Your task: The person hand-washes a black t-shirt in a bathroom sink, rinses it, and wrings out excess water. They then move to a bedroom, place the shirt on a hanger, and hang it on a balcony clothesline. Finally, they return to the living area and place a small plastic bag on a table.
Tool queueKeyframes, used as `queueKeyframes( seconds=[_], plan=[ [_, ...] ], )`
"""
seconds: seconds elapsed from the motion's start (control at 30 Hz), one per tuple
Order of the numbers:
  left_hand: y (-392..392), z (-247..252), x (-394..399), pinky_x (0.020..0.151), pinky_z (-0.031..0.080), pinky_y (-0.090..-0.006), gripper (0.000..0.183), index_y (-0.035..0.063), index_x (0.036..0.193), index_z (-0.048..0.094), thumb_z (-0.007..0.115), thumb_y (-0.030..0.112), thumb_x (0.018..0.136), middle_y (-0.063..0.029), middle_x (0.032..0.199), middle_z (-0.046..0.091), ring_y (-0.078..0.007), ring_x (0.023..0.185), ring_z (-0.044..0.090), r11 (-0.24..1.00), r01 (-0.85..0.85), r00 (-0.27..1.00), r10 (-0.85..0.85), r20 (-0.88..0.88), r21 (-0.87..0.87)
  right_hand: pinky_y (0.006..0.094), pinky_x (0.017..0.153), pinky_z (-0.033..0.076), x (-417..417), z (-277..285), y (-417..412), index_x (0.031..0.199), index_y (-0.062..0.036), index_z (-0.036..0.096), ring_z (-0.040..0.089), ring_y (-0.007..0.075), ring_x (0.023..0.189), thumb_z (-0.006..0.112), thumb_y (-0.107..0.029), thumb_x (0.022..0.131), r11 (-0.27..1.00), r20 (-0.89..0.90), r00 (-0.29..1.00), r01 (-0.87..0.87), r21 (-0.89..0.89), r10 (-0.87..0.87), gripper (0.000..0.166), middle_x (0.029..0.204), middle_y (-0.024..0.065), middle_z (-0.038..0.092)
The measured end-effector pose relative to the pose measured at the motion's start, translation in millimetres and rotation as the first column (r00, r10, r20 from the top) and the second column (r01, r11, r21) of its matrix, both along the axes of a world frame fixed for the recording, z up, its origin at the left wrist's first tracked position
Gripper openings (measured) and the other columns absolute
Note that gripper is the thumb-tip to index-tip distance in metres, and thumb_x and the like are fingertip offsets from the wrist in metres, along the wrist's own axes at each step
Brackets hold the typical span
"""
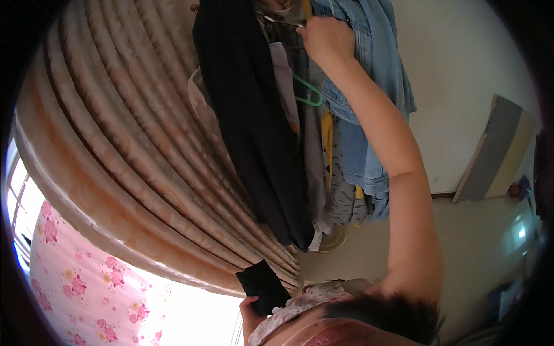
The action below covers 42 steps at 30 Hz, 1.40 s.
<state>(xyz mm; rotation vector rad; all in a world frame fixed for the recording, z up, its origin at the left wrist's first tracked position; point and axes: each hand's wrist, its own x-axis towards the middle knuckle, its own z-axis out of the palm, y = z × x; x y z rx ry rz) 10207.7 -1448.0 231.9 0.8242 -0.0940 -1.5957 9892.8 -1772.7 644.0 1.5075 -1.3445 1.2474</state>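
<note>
My left hand [251,315], low in the view, holds a flat black piece of folded cloth [263,287] in front of the curtain. My right hand [329,41] is raised among the hanging clothes, its fingers closed around a thin, shiny metal piece [285,20], possibly part of a hanger. Blue denim garments [376,86] hang just beside that hand. To its left hangs a long black garment [246,121]. Between them are a green plastic hanger [309,101], a pale garment [283,78], a yellow strip of cloth [327,134] and a grey patterned garment [344,203].
A long beige patterned curtain [130,142] fills the left side, with a pink floral cloth [86,277] and a bright window [19,194] beyond it. A grey and beige board [493,149] leans against the white wall [446,65]. A round base [334,240] stands on the floor below the clothes.
</note>
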Motion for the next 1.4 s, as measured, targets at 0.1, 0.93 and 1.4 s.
queueKeyframes(
  seconds=[0.1,0.93,1.4],
  plan=[
    [-9.9,4.6,8.9,0.095,0.044,-0.0429,0.055,-0.0025,0.120,0.050,0.050,0.009,0.066,-0.0169,0.115,0.058,-0.0336,0.106,0.056,1.000,0.019,1.000,-0.019,0.000,0.006,0.0417,0.056,0.052,12.5,-1.3,1.6,0.074,-0.0050,0.067,0.065,0.0324,0.068,0.061,-0.027,0.083,1.000,0.016,1.000,0.012,-0.012,-0.012,0.025,0.073,0.0140,0.065],
    [-64.9,45.2,-19.8,0.090,0.047,-0.0437,0.047,-0.0046,0.110,0.055,0.053,0.011,0.066,-0.0176,0.106,0.061,-0.0337,0.096,0.059,0.997,0.080,0.976,-0.077,0.205,-0.005,0.0414,0.076,0.052,39.8,18.9,-41.7,0.089,0.0075,0.065,0.064,0.0346,0.084,0.058,-0.014,0.077,0.753,0.456,0.704,-0.650,0.105,0.544,0.025,0.087,0.0255,0.064],
    [-58.9,45.8,-21.1,0.095,0.044,-0.0415,0.056,-0.0043,0.120,0.050,0.053,0.008,0.065,-0.0179,0.114,0.059,-0.0329,0.102,0.057,0.996,0.089,0.972,-0.088,0.216,0.003,0.0362,0.069,0.053,50.7,9.2,-61.5,0.095,0.0093,0.061,0.064,0.0314,0.080,0.057,-0.012,0.083,0.574,0.651,0.352,-0.804,-0.157,0.672,0.025,0.093,0.0243,0.063]
  ],
)
